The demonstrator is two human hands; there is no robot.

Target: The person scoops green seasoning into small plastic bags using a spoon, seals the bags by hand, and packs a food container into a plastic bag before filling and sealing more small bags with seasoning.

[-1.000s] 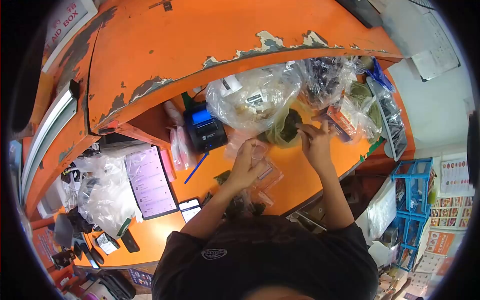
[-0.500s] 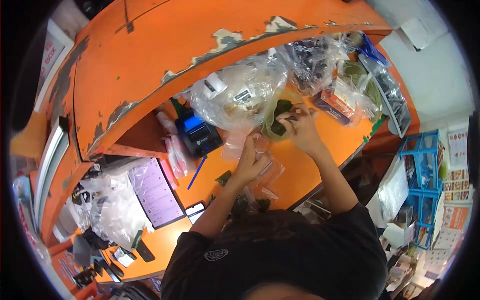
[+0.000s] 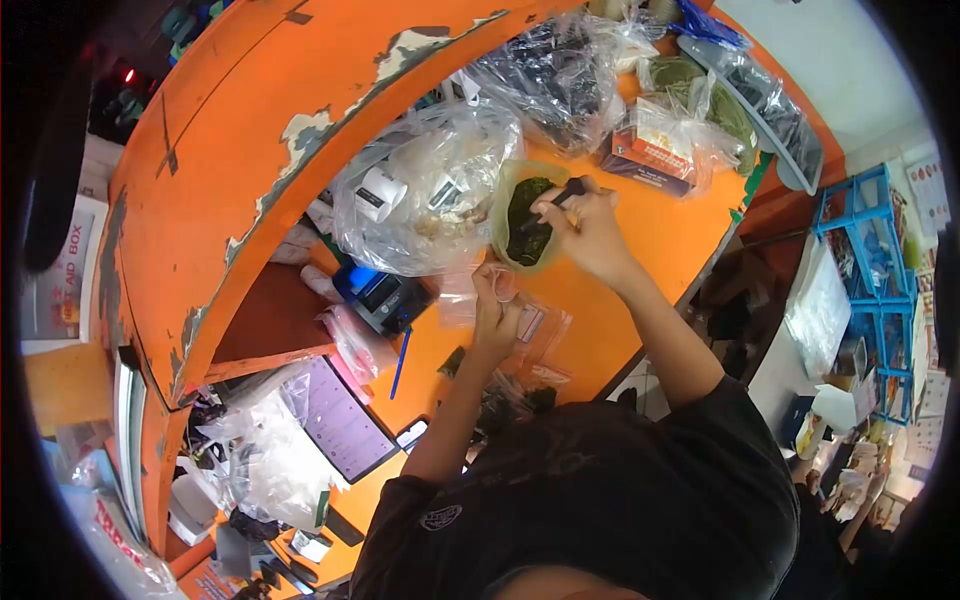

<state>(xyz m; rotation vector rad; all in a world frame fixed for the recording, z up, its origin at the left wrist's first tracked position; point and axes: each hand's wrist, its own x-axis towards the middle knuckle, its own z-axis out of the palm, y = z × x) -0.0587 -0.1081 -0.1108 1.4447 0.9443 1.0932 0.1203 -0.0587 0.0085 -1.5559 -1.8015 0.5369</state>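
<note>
My right hand (image 3: 590,228) is closed around a dark-handled tool (image 3: 572,188) over an open, pale green plastic bag (image 3: 503,228). Inside the bag lie dark green, leafy flakes (image 3: 527,205). The tool's lower end is among the flakes, so I cannot make out its shape. Just left of the bag, my left hand (image 3: 495,312) pinches a small clear plastic bag (image 3: 503,287) by its edge. More small clear bags (image 3: 540,335) with reddish print lie on the orange table beside that hand. Small packets of dark green stuff (image 3: 453,362) rest near my left forearm.
Behind stands a large clear bag (image 3: 420,215) with white labels. A black label printer (image 3: 385,298), a blue pen (image 3: 400,362) and a tablet (image 3: 345,420) are to the left. At the right back sits an orange box (image 3: 650,145). A peeling orange shelf (image 3: 240,130) overhangs the table.
The view has turned and shifted. My right hand has risen slightly from the leaf bag, the dark handle now showing clearly. The bag's mouth appears wider. My left hand keeps its pinch.
</note>
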